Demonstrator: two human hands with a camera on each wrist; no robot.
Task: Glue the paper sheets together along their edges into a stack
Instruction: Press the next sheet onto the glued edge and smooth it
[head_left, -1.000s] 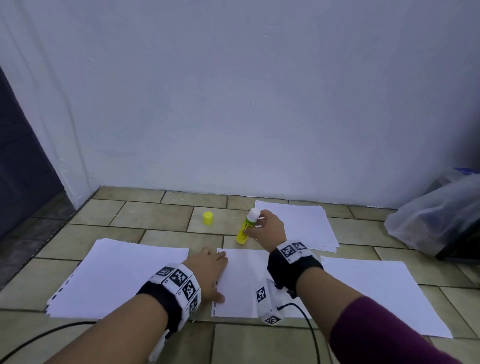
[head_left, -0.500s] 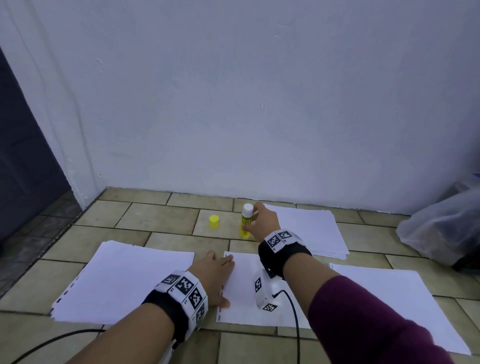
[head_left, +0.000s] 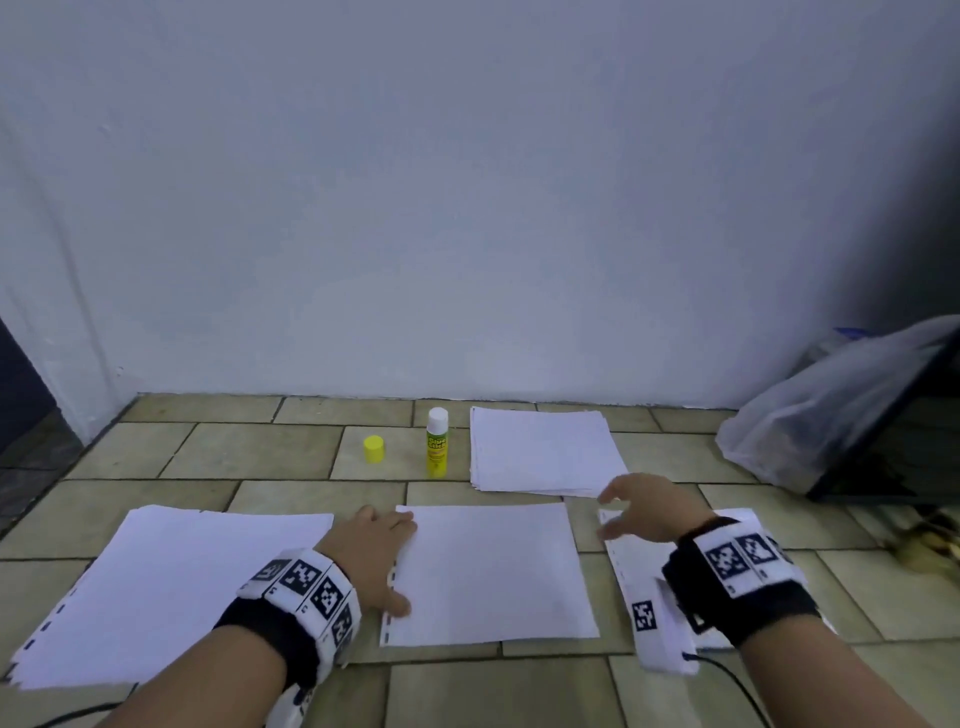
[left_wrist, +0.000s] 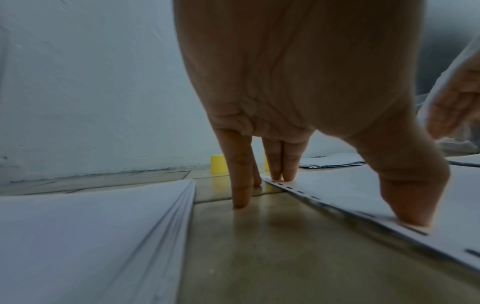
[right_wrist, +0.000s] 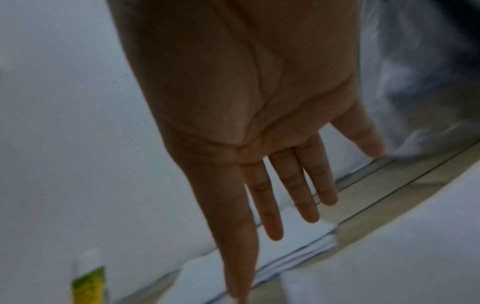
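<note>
- Tiled floor (head_left: 291, 457): carries all items; it fills the lower half of the head view below a plain wall (head_left: 467, 208)
- Left paper stack (head_left: 171, 587), lower left of the frame: thick pile, its right edge just beside the left hand but apart from it
- Right sheet (head_left: 628, 566), lower right: largely hidden under the right wrist; perforated left margin visible
- Centre sheet (head_left: 493, 571), lower centre: lies flat, perforated strip along its left edge
- Far paper stack (head_left: 540, 452), right of centre: edges slightly fanned
- Plastic bag (head_left: 810, 421), right edge of the frame: not involved
- Left hand (head_left: 371, 558): fingers straight and fanned, thumb and two fingertips pressing the centre sheet's perforated margin, other fingertips on the tile
- Right hand (head_left: 647, 509): empty, fingers spread and relaxed, held above the gap between the centre sheet and the right sheet
- Glue stick (head_left: 437, 442), centre: standing upright and uncapped, well apart from both hands
- Yellow cap (head_left: 374, 449): on the tile just left of the glue stick
- Risk, judged: the exposed glue may dry while the cap is off; a sweep of the right hand could topple the upright stick; lifting a sheet one-handed may misalign the edges; any glue already on the margin may smear under the left fingertips
</note>
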